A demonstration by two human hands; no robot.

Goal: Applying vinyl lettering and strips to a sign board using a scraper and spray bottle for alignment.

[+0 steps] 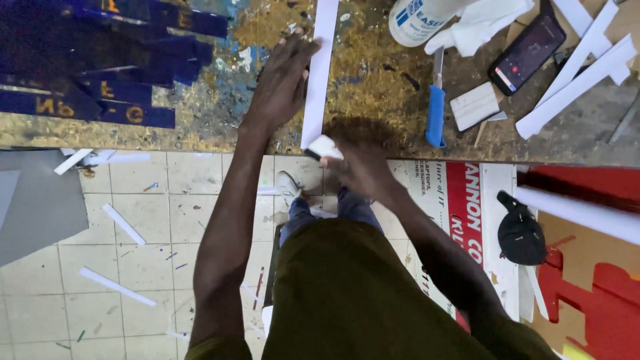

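Left hand (283,80) lies flat, pinning the strip (319,73); right hand (357,167), blurred, seemingly grips a white block (325,147) at the bench (373,87) edge.

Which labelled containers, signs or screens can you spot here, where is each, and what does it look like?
White bottle, blue label: bench top edge.
Phone, dark lit screen: bench, upper right.
Red-and-white sign board: floor, right of the person.
Dark blue strips, gold lettering: bench, left.

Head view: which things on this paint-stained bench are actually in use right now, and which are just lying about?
In use:
- long white strip, pinned flat by the left hand
- small white block, held in the right hand at the strip's near end

Lying about:
- blue-handled utility knife
- black phone
- white plastic bottle
- dark blue lettered strips
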